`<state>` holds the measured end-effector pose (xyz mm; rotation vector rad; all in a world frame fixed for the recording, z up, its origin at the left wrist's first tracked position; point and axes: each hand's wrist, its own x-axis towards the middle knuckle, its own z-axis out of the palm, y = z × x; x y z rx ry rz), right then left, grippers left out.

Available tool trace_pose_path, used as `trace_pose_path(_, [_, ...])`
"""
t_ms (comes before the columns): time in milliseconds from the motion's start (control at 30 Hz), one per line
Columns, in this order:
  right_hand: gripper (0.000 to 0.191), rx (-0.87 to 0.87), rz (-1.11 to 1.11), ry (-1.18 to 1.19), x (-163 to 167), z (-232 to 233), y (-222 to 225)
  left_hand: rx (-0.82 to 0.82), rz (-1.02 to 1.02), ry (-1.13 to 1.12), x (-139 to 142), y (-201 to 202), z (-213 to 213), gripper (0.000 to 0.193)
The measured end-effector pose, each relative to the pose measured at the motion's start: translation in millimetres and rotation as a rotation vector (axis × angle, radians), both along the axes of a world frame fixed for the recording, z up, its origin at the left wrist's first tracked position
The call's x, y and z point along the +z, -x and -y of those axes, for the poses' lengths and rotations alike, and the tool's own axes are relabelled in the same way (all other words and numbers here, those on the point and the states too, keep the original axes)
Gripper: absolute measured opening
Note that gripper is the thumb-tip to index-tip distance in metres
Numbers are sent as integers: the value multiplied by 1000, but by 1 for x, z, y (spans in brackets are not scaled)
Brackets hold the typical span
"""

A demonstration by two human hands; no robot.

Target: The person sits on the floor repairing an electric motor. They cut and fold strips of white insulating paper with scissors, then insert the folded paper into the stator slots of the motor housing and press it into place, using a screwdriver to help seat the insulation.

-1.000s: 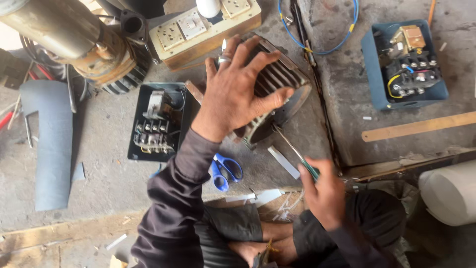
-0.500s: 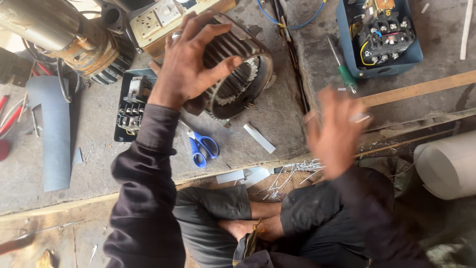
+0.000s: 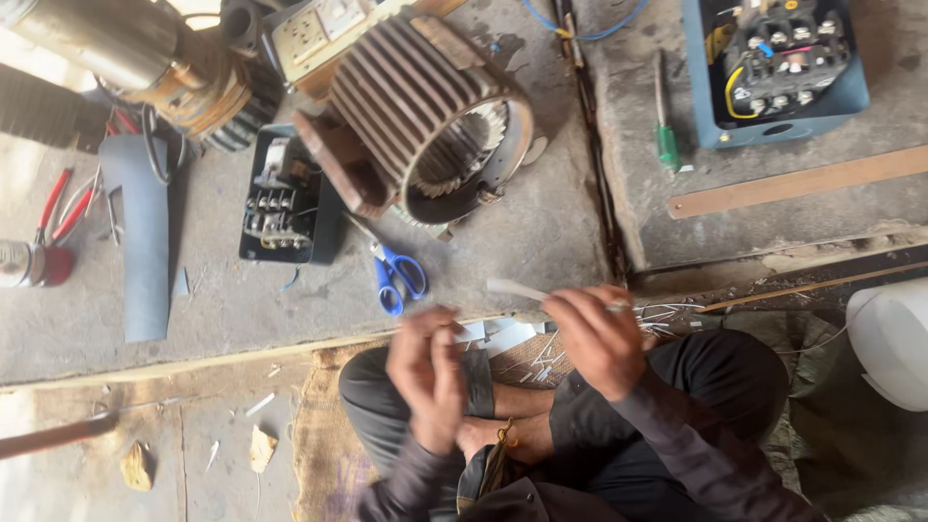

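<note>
My right hand [image 3: 594, 333] is over my lap, pinching a thin white strip [image 3: 510, 288] that points left. My left hand [image 3: 425, 375] hovers beside it over my knees; it is blurred, with curled fingers, and I cannot tell whether it holds anything. A finned motor stator housing [image 3: 406, 106] lies on its side on the concrete floor ahead, untouched. Blue-handled scissors [image 3: 396, 275] lie just in front of it. A green-handled screwdriver [image 3: 665, 140] rests on the raised slab to the right.
A black contactor box [image 3: 285, 198] sits left of the stator, with a blue box of electrical parts [image 3: 773, 68] at top right. A socket board [image 3: 319, 29], a motor [image 3: 126, 58], a grey sheet [image 3: 145, 242], red pliers [image 3: 58, 208], a wooden batten [image 3: 802, 182] and a white tub [image 3: 889, 338] surround me.
My left hand came off the stator housing and dropped to my lap. My right hand left the green screwdriver on the slab and now holds the white strip.
</note>
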<state>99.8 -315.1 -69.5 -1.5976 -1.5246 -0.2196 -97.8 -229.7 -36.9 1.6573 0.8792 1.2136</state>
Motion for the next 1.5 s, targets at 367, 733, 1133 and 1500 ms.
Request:
trace_pose_path(367, [9,171,-1951,43,5,73,48,-585,428,729,-25,-6,11,39])
trace_pose_path(733, [14,168,-1981,98,15,103,77,-819,507,631,-5,19,15,28])
trace_pose_path(1133, [37,-35,-605,99,96,84,102,-743,418,417,1,24,19,21])
trace_pose_path(1500, [25,106,-734,128,86,45,84,-684,455,570,-12,10,14,19])
